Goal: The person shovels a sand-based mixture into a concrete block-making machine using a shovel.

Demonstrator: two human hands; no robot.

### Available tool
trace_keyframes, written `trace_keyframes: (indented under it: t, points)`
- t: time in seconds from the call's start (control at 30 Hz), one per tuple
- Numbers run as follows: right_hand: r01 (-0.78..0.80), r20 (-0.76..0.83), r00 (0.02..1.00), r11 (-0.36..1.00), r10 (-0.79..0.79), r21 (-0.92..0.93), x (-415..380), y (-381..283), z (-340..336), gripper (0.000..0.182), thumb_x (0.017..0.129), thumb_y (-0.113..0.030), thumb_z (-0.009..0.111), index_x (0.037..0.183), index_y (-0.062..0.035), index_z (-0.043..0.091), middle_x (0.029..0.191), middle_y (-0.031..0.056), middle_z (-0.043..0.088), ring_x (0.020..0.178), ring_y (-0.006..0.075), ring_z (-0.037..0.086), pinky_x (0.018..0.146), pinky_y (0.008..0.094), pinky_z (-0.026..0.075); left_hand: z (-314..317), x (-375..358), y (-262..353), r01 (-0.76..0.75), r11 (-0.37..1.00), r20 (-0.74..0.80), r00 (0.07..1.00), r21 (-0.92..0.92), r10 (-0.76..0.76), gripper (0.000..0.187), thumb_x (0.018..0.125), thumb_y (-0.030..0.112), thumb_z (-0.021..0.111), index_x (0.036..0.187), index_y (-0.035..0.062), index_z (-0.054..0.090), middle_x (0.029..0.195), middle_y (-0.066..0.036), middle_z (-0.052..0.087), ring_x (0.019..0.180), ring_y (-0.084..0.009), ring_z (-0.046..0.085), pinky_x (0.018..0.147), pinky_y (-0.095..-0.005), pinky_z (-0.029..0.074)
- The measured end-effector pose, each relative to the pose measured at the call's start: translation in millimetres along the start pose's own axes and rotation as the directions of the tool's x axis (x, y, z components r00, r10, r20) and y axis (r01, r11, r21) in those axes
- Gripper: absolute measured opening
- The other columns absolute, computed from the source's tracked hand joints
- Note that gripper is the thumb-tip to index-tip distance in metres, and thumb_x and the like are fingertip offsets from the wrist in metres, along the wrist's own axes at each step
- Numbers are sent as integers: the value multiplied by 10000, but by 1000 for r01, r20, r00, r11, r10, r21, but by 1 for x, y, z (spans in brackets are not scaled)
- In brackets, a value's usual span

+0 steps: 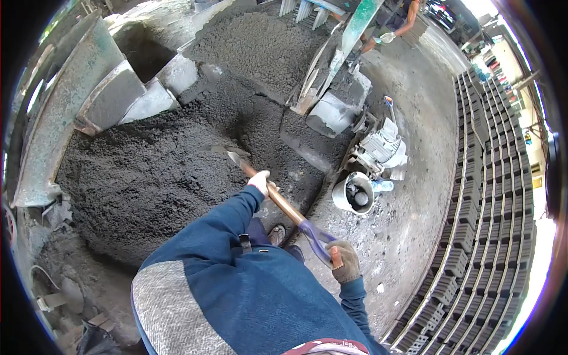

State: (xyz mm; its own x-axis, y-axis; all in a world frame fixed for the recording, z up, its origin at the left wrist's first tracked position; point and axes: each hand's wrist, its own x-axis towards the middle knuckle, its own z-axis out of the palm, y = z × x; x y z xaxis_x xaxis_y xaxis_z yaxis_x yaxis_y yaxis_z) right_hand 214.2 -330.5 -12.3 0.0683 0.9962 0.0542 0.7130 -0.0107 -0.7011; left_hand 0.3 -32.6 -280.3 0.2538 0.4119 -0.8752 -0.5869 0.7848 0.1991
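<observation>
blue sleeves, grey back panel (r. hand (345, 262) gloved)

Daylight glares overexposed at the right edge; heavy fisheye bending, black vignetted corners; centre sharp.

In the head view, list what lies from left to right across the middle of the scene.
Green metal chute → dark mix pile → shovel → white bucket → electric motor → rows of blocks.

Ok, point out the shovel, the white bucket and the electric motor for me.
shovel (284, 204): head view, on the wooden shaft between the hands.
white bucket (342, 201): head view, on its outer wall.
electric motor (378, 145): head view, on its ribbed casing.
</observation>
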Motion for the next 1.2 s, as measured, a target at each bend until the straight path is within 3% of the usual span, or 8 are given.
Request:
trace_keyframes:
  t: [0.1, 0.2, 0.3, 0.47, 0.53, 0.63, 0.87, 1.2]
  points:
    - [-452, -88, 869, 853, 488, 261, -27, 71, 27, 309, 927, -294, 576, 915, 12, 612, 785, 154, 621, 731, 305, 639, 665, 436, 526, -2, -4, -26, -80, 996, 23, 997, 25, 80, 187, 935, 224, 573, 952, 49, 511, 698, -135, 527, 585, -309, 554, 624, -556, 552]
    - [-493, 589, 322, -400, 742, 773, -90, 189, 58, 252, 879, -89, 649, 1072, 64, 597, 827, 134, 637, 738, 284, 655, 706, 458, 560, -16, 7, -47, 30, 999, 90, 995, 19, -32, 141, 905, 196, 582, 864, 69, 537, 609, -98, 515, 521, -286, 540, 611, -535, 550]
    - [-903, 383, 425, 351, 821, 248, -92, 160, 61, 330, 905, -305, 606, 1046, -7, 627, 765, 116, 630, 756, 321, 655, 699, 506, 518, -11, 4, -60, 48, 998, 48, 998, 27, -49, 111, 885, 185, 592, 870, 81, 559, 597, -105, 519, 513, -279, 541, 605, -530, 548]
    - [-766, 631, 136, -323, 763, 556, -26, 179, 115, 182, 859, -232, 614, 813, -73, 539, 682, 78, 544, 696, 309, 592, 690, 489, 501, 24, 61, 3, 154, 988, -22, 988, -2, -154, 123, 882, 183, 606, 829, 81, 563, 614, -96, 518, 513, -268, 545, 541, -516, 535]
    - [-571, 660, 193, -464, 726, 677, 32, 166, 145, 179, 833, -192, 616, 744, -87, 502, 680, 72, 523, 674, 291, 568, 684, 471, 502, 43, 92, 63, 77, 997, 73, 994, 8, -78, 126, 892, 190, 603, 836, 89, 555, 591, -103, 509, 500, -274, 528, 548, -514, 522]
    - [-401, 550, 477, -387, 686, 830, 222, 87, 188, 129, 852, -186, 592, 916, -86, 540, 713, 44, 491, 672, 224, 519, 665, 436, 482, 75, 136, 172, -134, 991, 280, 951, -5, 130, 174, 937, 211, 546, 853, 61, 517, 591, -124, 526, 535, -281, 506, 665, -482, 531]
    - [-387, 555, 567, -398, 609, 832, 514, 130, 331, 127, 959, -223, 572, 957, -109, 630, 808, 72, 644, 674, 289, 636, 634, 453, 541, 161, 196, 346, -372, 927, 45, 926, -51, 374, 134, 914, 146, 596, 963, 89, 485, 685, -91, 529, 621, -269, 562, 653, -497, 538]
    - [-191, 595, 337, -565, 730, 802, 426, 138, 311, 161, 998, -123, 476, 1039, -58, 617, 884, 73, 644, 781, 217, 625, 745, 387, 563, 160, 215, 244, -518, 782, -25, 828, 347, 560, 131, 868, 113, 633, 934, 54, 537, 701, -99, 554, 612, -272, 579, 576, -467, 533]
